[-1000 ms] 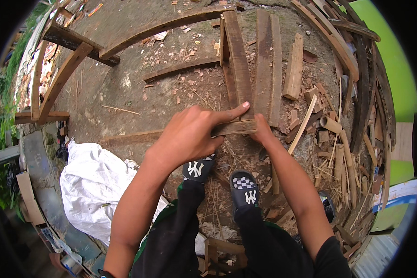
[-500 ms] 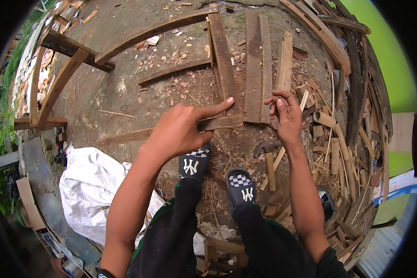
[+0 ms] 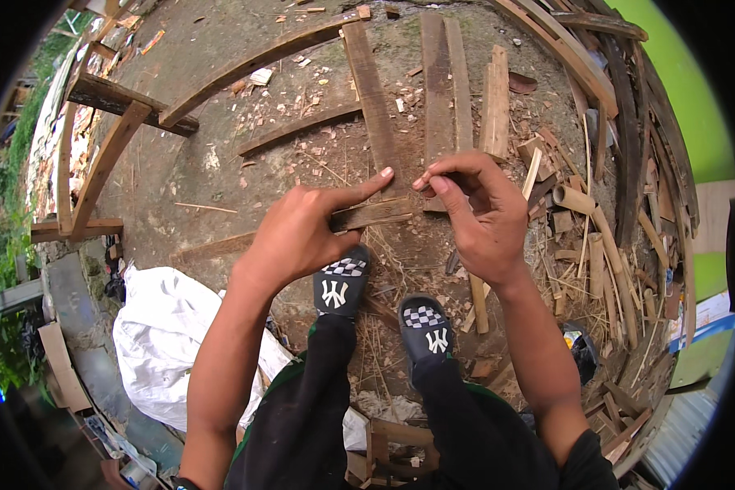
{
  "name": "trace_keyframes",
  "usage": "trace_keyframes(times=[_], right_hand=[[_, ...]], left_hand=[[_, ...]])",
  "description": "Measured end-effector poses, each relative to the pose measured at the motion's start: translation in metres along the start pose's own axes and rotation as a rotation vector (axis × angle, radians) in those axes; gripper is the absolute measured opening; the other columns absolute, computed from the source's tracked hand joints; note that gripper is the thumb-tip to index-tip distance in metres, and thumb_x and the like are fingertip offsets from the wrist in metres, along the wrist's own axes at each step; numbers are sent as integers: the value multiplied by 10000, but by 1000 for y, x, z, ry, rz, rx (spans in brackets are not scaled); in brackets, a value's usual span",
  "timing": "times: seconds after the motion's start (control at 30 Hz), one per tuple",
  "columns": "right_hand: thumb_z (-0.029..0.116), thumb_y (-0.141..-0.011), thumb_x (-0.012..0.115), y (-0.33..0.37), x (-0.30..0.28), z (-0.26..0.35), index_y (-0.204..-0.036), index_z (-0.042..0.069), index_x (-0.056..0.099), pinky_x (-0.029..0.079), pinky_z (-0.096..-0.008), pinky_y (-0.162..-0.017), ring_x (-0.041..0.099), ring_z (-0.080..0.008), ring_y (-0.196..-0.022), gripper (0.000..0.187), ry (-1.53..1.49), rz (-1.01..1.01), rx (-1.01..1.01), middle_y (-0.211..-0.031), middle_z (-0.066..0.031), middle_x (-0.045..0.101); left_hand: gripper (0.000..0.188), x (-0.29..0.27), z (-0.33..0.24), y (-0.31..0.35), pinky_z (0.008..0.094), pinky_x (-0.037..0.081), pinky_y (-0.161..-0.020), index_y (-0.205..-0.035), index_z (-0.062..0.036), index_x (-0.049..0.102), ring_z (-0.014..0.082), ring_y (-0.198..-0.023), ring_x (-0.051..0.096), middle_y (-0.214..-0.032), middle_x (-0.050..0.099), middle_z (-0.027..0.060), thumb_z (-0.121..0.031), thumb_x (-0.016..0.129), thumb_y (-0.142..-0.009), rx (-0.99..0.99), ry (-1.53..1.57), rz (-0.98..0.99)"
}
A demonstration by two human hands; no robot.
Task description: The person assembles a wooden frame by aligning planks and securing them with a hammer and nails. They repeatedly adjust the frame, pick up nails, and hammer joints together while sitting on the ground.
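Observation:
My left hand (image 3: pixel 298 229) is closed round a wooden batten (image 3: pixel 376 214), its index finger stretched along the lower end of a long board (image 3: pixel 369 82) that meets the batten. Thumb and fingertips of my right hand (image 3: pixel 490 216) are pinched together just right of that joint. Whatever sits in the pinch is too small to make out. Below my right hand lies a hammer (image 3: pixel 478 304); its wooden handle shows, while its head is mostly hidden. Two boards lie side by side beyond my right hand, a wide dark one (image 3: pixel 437 82) and a narrow one (image 3: pixel 459 90).
A wooden frame (image 3: pixel 131 106) stands at the far left, with a white sack (image 3: pixel 163 343) nearer me. Bamboo pieces (image 3: pixel 576 200) and scrap wood crowd the right side, beside stacked timber (image 3: pixel 629 139). My sandalled feet (image 3: pixel 423 327) are close below the batten.
My right hand has moved left, over to the joint, with its fingertips now drawn together. It now covers most of the hammer's head. My left hand keeps its grip.

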State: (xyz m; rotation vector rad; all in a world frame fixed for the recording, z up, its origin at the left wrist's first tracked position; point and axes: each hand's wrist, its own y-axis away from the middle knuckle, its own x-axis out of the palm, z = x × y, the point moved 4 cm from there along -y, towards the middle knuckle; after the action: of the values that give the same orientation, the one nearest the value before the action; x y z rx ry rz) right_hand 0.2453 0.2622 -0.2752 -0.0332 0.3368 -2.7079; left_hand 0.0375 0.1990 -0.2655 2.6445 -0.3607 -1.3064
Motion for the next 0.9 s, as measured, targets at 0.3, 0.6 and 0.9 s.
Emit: trace_keyframes(times=[0.3,0.6,0.9], right_hand=[[175,-1056,577,29,5,-67,-1358,-22,569,461,-284,-721,497,-122,-739,360,146,224,280,-839,-36,529],[144,-928,825,26,15,-73,-1358,-63,609,538,-324,-765,634,-172,-871,524,177,378,166,-1101,-142,648],[80,-938,811,30,17,-93,-1271,-75,622,585,-327,-840,720,-175,-1012,413,44,318,209,-1125,-163,688]], left_hand=[[884,1,-3,-1,491,459,-708,-1549,-396,561,357,-639,518,-675,547,171,-41,782,-770,-54,-4,17],[861,1,0,-1,474,550,-774,-1535,-388,581,410,-822,715,-927,734,222,-50,778,-767,-32,-4,8],[857,0,-2,-1,453,541,-735,-1529,-379,591,366,-673,641,-847,713,220,-33,757,-763,-27,17,-7]])
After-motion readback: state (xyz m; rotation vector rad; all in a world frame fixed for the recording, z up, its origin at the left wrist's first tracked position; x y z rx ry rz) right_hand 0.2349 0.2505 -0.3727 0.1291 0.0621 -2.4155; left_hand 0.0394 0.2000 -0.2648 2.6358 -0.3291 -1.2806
